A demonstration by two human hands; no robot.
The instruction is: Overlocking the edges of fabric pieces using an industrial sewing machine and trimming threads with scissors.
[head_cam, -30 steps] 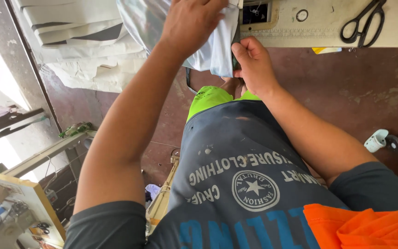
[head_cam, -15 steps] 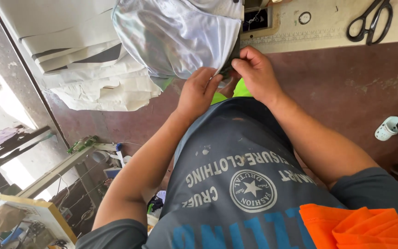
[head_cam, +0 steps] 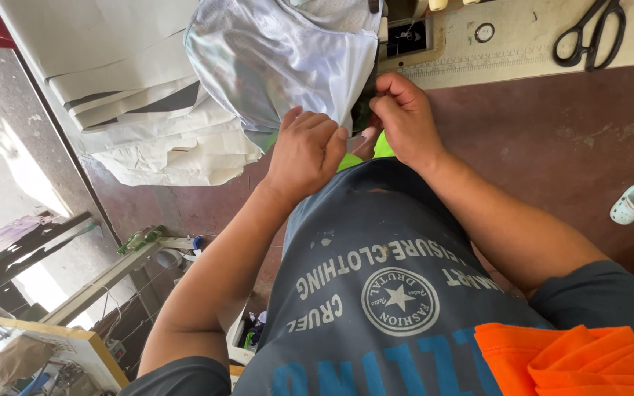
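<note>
A shiny silver-white piece of fabric (head_cam: 280, 59) hangs over the near edge of a cream sewing table (head_cam: 522, 55). My left hand (head_cam: 306, 150) pinches the fabric's lower edge, knuckles toward the camera. My right hand (head_cam: 403, 117) grips the same edge just to the right, close to the table's dark needle opening (head_cam: 411, 35). A strip of bright green cloth (head_cam: 379, 150) shows beneath both hands, against my dark printed shirt.
Black scissors (head_cam: 588, 33) lie on the table at the far right. Folded white cloth pieces (head_cam: 133, 95) are piled at the left. A white thread cone (head_cam: 629, 204) sits on the reddish floor at the right. Wooden frames stand at lower left.
My left hand came down from high on the fabric to its lower edge, beside my right hand. The fabric now hangs lower and spreads wider.
</note>
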